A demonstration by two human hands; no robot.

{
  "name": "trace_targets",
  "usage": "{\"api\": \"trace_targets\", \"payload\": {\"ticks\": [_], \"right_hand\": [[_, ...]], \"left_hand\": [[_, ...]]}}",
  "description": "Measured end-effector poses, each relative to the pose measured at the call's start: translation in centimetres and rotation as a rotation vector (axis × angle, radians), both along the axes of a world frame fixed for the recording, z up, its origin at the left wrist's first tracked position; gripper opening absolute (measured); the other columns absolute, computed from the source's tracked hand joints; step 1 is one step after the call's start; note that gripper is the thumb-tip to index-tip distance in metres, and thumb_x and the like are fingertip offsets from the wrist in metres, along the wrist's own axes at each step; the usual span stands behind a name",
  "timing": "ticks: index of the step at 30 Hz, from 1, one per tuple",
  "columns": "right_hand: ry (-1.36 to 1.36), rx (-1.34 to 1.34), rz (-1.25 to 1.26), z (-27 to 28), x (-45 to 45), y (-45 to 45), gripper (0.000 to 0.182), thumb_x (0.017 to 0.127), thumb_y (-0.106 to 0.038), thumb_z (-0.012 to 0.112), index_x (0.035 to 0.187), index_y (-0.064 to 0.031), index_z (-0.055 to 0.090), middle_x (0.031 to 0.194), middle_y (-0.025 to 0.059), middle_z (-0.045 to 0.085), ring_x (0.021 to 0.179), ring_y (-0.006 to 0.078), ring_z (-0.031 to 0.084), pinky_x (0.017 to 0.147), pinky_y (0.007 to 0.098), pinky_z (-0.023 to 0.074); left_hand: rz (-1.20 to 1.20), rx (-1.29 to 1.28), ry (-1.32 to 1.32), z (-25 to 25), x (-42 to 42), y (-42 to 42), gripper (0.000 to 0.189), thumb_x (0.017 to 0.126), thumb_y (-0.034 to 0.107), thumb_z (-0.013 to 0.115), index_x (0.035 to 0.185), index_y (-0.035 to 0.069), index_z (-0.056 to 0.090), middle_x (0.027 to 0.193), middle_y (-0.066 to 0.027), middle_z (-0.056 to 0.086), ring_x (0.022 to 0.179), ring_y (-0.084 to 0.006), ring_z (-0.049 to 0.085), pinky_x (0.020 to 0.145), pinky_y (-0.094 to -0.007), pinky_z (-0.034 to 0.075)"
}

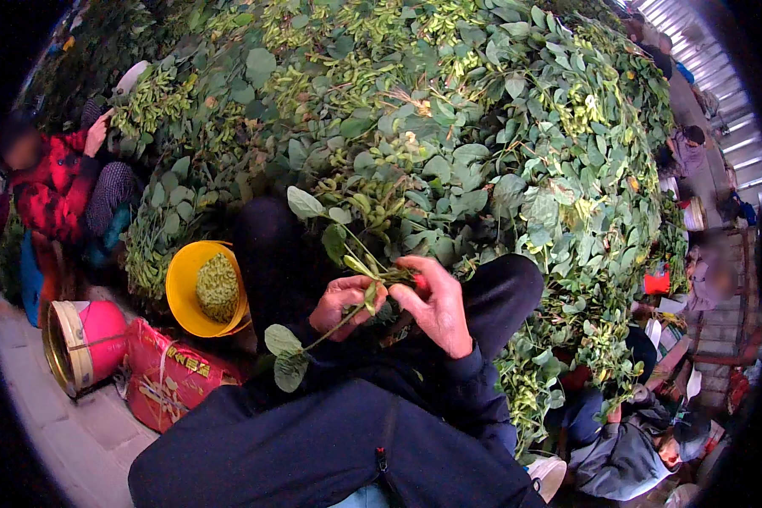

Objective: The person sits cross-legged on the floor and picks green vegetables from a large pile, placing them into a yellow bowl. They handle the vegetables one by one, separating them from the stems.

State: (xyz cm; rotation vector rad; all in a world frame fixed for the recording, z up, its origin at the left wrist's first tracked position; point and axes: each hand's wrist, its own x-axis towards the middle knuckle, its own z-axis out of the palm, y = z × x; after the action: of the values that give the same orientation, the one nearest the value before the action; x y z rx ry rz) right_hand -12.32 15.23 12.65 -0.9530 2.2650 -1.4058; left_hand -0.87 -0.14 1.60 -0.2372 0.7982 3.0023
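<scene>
Above my lap, my left hand (pixel 343 308) pinches a leafy soybean stem (pixel 336 327) whose leaves stick out on both sides. My right hand (pixel 439 306) closes thumb and fingers on the same sprig from the other side, where the stem and pods meet. Something small and red shows at its fingers; what it is I cannot tell. Beyond my knees rises a large heap of cut soybean plants (pixel 444 165) with leaves and pods. Left of my leg stands a yellow bucket (pixel 181 289), partly filled with green pods (pixel 217 289).
A red bag (pixel 171 381) and a pink-and-cream tub (pixel 101 336) are on the paved floor at left. A person in a red-and-black jacket (pixel 54 178) sits at the heap's left edge. Another, in grey (pixel 622 454), works at lower right. More people and containers line the right side.
</scene>
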Motion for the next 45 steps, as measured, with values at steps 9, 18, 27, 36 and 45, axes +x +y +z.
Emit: {"api": "trace_targets", "payload": {"ticks": [9, 18, 27, 36, 45], "right_hand": [[-0.19, -0.036, 0.202, 2.4, -4.4, 4.5, 0.034, 0.084, -0.015, 0.08, 0.111, 0.0001, 0.068, 0.099, 0.0072, 0.072, 0.087, 0.0137, 0.068, 0.074, 0.0265, 0.0539], [0.036, -0.024, -0.605, 5.1, -12.2, 29.1, 0.027, 0.086, -0.014, 0.069, 0.111, -0.004, 0.067, 0.091, -0.0007, 0.067, 0.072, 0.0079, 0.056, 0.064, 0.0217, 0.0444], [-0.54, 0.934, -0.432, -9.0, -1.1, 54.4, 0.032, 0.067, -0.014, 0.089, 0.088, 0.0007, 0.07, 0.079, 0.0008, 0.065, 0.065, 0.0084, 0.055, 0.058, 0.0277, 0.0455], [0.336, 0.67, -0.821, -4.2, -2.5, 44.7, 0.022, 0.086, -0.009, 0.073, 0.107, -0.0041, 0.071, 0.084, 0.0017, 0.07, 0.07, 0.0116, 0.06, 0.068, 0.0295, 0.0521], [0.305, 0.077, -0.055, -5.2, -7.5, 2.9, 0.024, 0.084, -0.003, 0.067, 0.105, -0.0132, 0.072, 0.097, 0.0144, 0.07, 0.083, 0.0361, 0.068, 0.072, 0.039, 0.0549]], "left_hand": [[-0.121, -0.41, -0.098, 8.1, 1.7, -5.2, 0.034, 0.091, 0.005, 0.055, 0.121, -0.009, 0.066, 0.089, -0.0119, 0.067, 0.063, -0.009, 0.054, 0.059, -0.0219, 0.044], [1.004, -0.837, -0.638, -6.9, 16.9, -23.5, 0.031, 0.093, 0.013, 0.06, 0.12, -0.001, 0.065, 0.086, -0.0012, 0.062, 0.063, -0.0054, 0.05, 0.052, -0.021, 0.039], [0.88, -1.181, -1.487, -20.8, 24.9, -27.5, 0.028, 0.093, 0.016, 0.063, 0.117, 0.004, 0.07, 0.098, -0.003, 0.068, 0.077, -0.0094, 0.058, 0.064, -0.0246, 0.044], [1.095, -1.273, -0.823, -14.6, 19.9, -28.3, 0.03, 0.093, 0.016, 0.065, 0.121, 0.005, 0.069, 0.101, -0.0038, 0.07, 0.079, -0.0087, 0.059, 0.064, -0.0211, 0.041], [0.501, -0.648, -0.401, 3.8, 3.0, -10.2, 0.032, 0.096, 0.01, 0.059, 0.125, -0.003, 0.063, 0.087, -0.0059, 0.066, 0.061, -0.0057, 0.051, 0.055, -0.0171, 0.039]]}}
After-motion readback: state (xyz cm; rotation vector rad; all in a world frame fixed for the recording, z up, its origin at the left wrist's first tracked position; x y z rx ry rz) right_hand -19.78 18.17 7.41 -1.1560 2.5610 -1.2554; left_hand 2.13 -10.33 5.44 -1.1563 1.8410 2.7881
